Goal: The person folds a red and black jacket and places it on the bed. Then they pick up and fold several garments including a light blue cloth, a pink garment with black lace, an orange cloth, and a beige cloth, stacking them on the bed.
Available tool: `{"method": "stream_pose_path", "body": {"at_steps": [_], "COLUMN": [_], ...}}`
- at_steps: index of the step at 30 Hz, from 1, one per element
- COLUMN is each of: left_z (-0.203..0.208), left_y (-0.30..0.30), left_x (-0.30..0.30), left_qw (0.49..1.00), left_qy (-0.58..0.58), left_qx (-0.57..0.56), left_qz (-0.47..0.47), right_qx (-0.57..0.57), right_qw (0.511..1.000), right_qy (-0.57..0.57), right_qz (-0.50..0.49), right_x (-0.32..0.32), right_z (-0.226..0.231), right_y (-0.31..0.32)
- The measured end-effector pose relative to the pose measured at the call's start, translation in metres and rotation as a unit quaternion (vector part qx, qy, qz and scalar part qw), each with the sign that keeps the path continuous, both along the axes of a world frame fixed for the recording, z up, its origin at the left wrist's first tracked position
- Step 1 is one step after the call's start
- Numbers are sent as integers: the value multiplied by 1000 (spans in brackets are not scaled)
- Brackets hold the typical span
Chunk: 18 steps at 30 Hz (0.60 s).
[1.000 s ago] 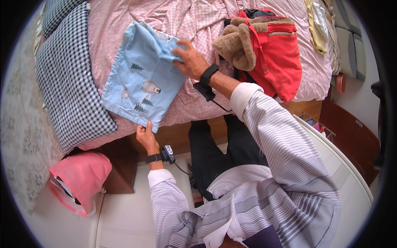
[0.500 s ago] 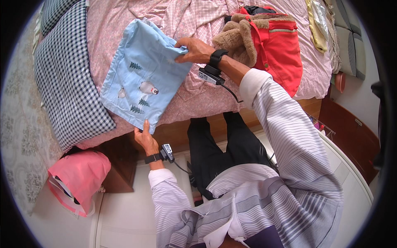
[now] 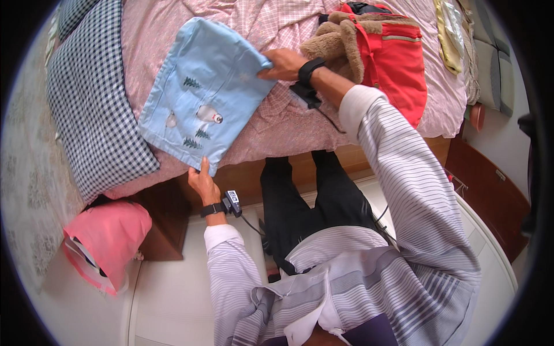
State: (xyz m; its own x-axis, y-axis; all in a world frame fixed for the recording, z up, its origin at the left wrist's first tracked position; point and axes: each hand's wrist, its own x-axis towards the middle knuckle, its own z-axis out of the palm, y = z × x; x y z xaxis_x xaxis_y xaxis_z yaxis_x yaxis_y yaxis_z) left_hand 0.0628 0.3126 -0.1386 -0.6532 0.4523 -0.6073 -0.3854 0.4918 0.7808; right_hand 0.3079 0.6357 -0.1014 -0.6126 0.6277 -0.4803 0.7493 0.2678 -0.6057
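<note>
A light blue printed cloth [image 3: 196,86], with penguins and fir trees on it, lies spread fairly flat over the bed's near edge. I cannot tell whether it is a pillowcase or a folded garment. My left hand [image 3: 205,187] pinches its lower corner, thumb on top and fingers underneath. At the cloth's right corner, my right hand [image 3: 284,64] is closed on the edge, its fingertips partly hidden.
The bed [image 3: 144,34] has a pink patterned sheet. A checked pillow [image 3: 101,109] lies left. To the right are a red garment [image 3: 398,75] with brown fleece and a yellow packet [image 3: 447,37]. A pink bag-like thing [image 3: 112,233] sits beside the brown bedside cabinet [image 3: 164,225].
My right hand has moved slightly right, drawing its corner outward. The cloth's bunched far edge now looks straighter and flatter. My left hand keeps its hold on the lower corner.
</note>
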Motion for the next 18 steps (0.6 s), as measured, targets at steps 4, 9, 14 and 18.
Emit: {"method": "stream_pose_path", "body": {"at_steps": [4,9,14,18], "left_z": [-1,1,0,-1], "left_y": [-1,-3,1,2], "left_x": [2,3,5,6], "left_qw": [1000,1000,999,999], "left_qy": [10,-5,29,11], "left_qx": [6,0,-30,0], "left_qz": [2,20,10,38], "right_qx": [71,39,42,-1], "right_qw": [997,993,993,990], "right_qy": [29,80,2,6], "right_qz": [14,-78,-107,-139], "right_x": [7,8,10,10], "right_z": [2,4,-13,-20], "right_y": [9,-2,-9,-11]}}
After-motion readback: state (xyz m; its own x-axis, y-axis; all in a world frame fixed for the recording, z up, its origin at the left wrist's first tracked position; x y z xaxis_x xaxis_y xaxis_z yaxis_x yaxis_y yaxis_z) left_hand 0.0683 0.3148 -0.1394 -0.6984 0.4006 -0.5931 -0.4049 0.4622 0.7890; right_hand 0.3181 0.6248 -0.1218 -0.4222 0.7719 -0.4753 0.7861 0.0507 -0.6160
